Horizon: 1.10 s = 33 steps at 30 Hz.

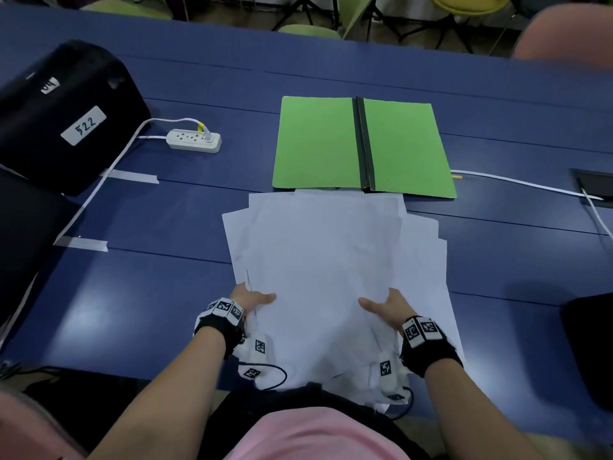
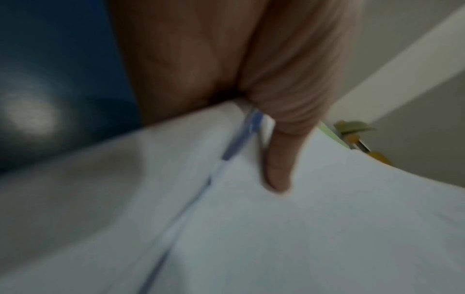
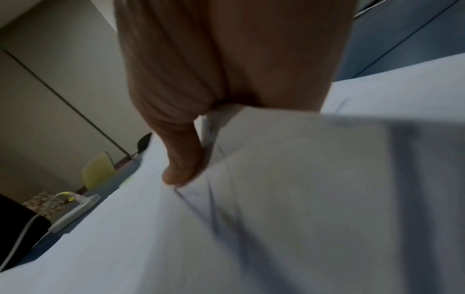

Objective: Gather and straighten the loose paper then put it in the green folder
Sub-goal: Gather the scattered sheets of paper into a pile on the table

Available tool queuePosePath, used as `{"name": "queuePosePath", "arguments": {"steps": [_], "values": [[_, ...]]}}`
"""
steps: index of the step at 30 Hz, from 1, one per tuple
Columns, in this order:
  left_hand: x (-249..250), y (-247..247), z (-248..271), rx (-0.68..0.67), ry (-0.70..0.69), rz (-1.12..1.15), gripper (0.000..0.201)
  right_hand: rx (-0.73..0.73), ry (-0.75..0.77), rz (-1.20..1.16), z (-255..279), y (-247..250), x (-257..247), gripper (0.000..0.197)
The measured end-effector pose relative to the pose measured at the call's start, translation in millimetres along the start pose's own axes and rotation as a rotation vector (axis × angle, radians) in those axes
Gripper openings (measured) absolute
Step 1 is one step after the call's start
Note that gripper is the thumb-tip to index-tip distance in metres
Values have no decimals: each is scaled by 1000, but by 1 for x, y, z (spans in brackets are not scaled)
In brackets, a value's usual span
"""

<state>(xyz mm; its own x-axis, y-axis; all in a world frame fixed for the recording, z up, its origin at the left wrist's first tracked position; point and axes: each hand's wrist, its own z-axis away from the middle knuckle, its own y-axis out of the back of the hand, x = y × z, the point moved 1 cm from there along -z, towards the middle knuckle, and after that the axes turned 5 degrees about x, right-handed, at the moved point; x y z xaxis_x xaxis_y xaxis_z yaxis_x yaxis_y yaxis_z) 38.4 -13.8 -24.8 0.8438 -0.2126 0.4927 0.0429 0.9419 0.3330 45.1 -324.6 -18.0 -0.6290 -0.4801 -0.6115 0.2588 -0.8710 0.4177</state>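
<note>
A fanned, uneven stack of white paper lies on the blue table, its near end hanging over the front edge. The green folder lies open and flat just beyond the stack, a dark spine down its middle. My left hand pinches the stack's near left side, thumb on top. My right hand pinches the near right side the same way. The fingers of both hands are hidden under the sheets. The wrist views show the left thumb and the right thumb pressed onto the paper.
A white power strip with its cable sits left of the folder, beside a black bag. Another white cable runs off to the right. A dark object lies at the right edge. Tape strips hold the cable down.
</note>
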Motion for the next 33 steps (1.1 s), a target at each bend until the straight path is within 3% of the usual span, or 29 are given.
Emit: {"name": "queuePosePath", "arguments": {"steps": [2, 5, 8, 10, 13, 17, 20, 24, 25, 28, 29, 33], "values": [[2, 3, -1, 85, -21, -18, 39, -5, 49, 55, -4, 5, -1, 82], [-4, 12, -4, 180, -2, 24, 42, 318, 40, 55, -9, 28, 8, 55], [-11, 20, -1, 243, 45, 24, 42, 579, -155, 110, -11, 58, 29, 72], [-13, 20, 0, 250, 50, 31, 44, 585, -261, 123, -10, 66, 38, 87], [-9, 17, 3, 269, 56, 15, 44, 520, -244, 5, -13, 67, 39, 89], [-7, 15, 4, 277, 51, -40, 29, 387, -237, -96, -11, 55, 35, 71], [-9, 14, 4, 289, 57, -40, 29, 432, -253, -81, -10, 44, 38, 63], [-13, 22, 6, 336, 76, 37, 32, 592, -258, -151, -8, 47, 35, 23], [-14, 26, 6, 360, 73, 59, 33, 616, -267, -167, -4, 50, 33, 24], [-16, 33, 9, 389, 77, 51, 36, 667, -314, -139, -2, 53, 36, 63], [-15, 34, 9, 386, 81, 46, 36, 671, -317, -93, 0, 52, 35, 68], [-12, 31, 10, 365, 51, -7, 15, 628, -284, 67, 4, 52, 23, 52]]}}
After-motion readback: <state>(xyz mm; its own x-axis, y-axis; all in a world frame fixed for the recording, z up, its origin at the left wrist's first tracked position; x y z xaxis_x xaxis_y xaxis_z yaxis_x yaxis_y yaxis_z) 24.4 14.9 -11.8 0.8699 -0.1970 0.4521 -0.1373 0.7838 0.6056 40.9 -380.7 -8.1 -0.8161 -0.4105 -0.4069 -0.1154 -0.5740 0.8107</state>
